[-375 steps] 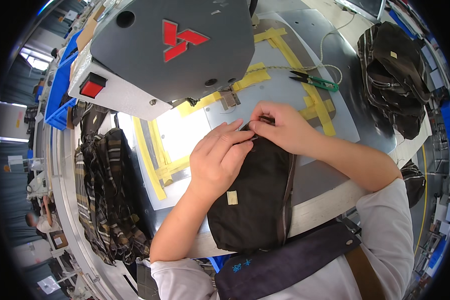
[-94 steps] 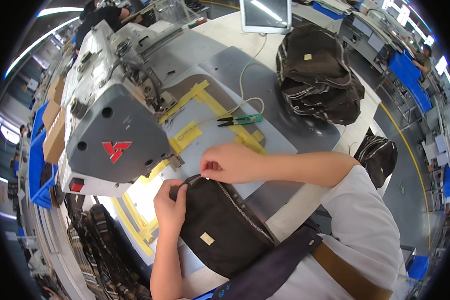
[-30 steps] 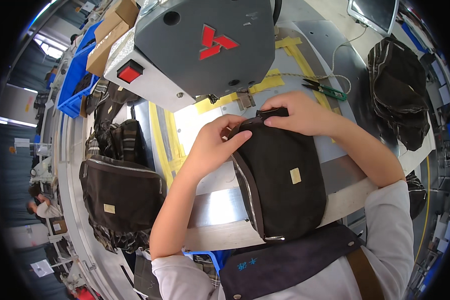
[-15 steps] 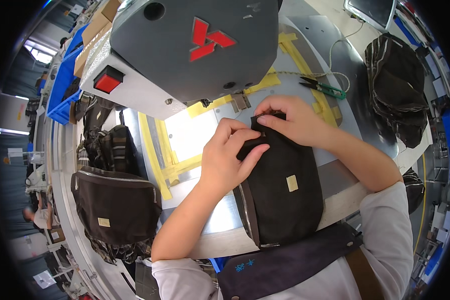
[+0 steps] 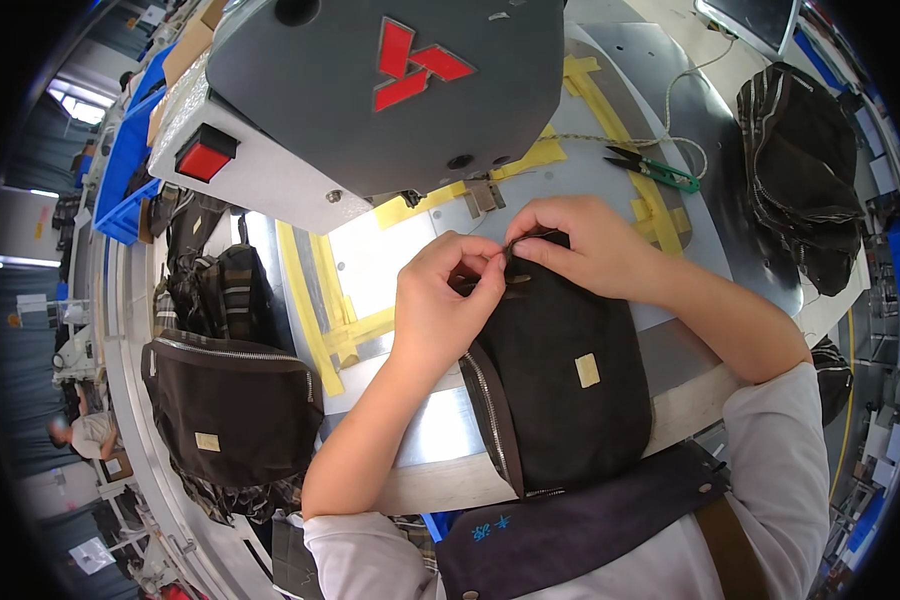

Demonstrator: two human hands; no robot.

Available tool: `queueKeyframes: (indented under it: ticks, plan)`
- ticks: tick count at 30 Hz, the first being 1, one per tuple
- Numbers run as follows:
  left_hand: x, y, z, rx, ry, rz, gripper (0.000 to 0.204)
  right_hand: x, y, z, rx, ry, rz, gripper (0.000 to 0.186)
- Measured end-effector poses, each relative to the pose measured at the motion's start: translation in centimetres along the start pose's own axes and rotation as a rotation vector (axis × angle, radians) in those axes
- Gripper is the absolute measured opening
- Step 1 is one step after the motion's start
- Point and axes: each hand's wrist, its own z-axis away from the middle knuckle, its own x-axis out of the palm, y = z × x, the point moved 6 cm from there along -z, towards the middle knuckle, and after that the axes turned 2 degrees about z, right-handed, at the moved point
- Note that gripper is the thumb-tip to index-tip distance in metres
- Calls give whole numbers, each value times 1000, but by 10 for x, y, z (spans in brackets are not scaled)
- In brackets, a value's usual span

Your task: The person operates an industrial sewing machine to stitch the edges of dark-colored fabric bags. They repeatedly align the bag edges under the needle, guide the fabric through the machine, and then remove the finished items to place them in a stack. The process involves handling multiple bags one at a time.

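Observation:
A dark bag piece (image 5: 580, 430) with a zipper down its left side and a small cream label lies in front of me, partly over the table edge. At its top edge my right hand (image 5: 580, 245) grips the fabric between thumb and fingers. Close beside it, my left hand (image 5: 445, 300) has thumb and forefinger pinched together at the same edge, their tips touching the bag's upper corner by my right fingers. Whether a thread or only fabric is in the left pinch is too small to tell.
Above my hands hangs a dark grey sewing machine head (image 5: 340, 120) with a red switch (image 5: 206, 153). Green-handled thread snips (image 5: 660, 172) lie at the right on the plate. A finished-looking bag (image 5: 230, 405) sits left, more dark bags (image 5: 800, 170) right, and a blue bin (image 5: 125, 215) far left.
My left thumb and forefinger, apart before, have closed together and moved up to the bag's top edge beside my right fingers. My right hand keeps its grip.

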Motion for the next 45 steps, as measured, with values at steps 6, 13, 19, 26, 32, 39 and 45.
queueKeyframes:
  ticks: [6, 13, 19, 26, 32, 39, 45]
  plan:
    - [-1, -1, 0, -17, -23, 82, 6, 1, -4, 2, -43, 42, 42, 16]
    - [0, -1, -1, 9, -92, 106, 9, -1, -1, 2, 12, 14, 18, 16]
    - [-1, -7, -4, 39, -69, 157, 6, 0, 0, 2, 18, 14, -8, 16]
    - [2, -12, -3, -33, -159, 202, 8, 0, -1, 2, 14, 25, -69, 15]
    - [3, -14, -2, -44, -107, 239, 6, -4, -26, 7, -479, 205, 408, 14]
    - [-4, -19, -6, -33, 12, 280, 3, 6, -45, 19, -782, 275, 624, 9]
    - [-3, -20, -5, -36, 34, 280, 3, 4, -42, 10, -550, 197, 597, 10]
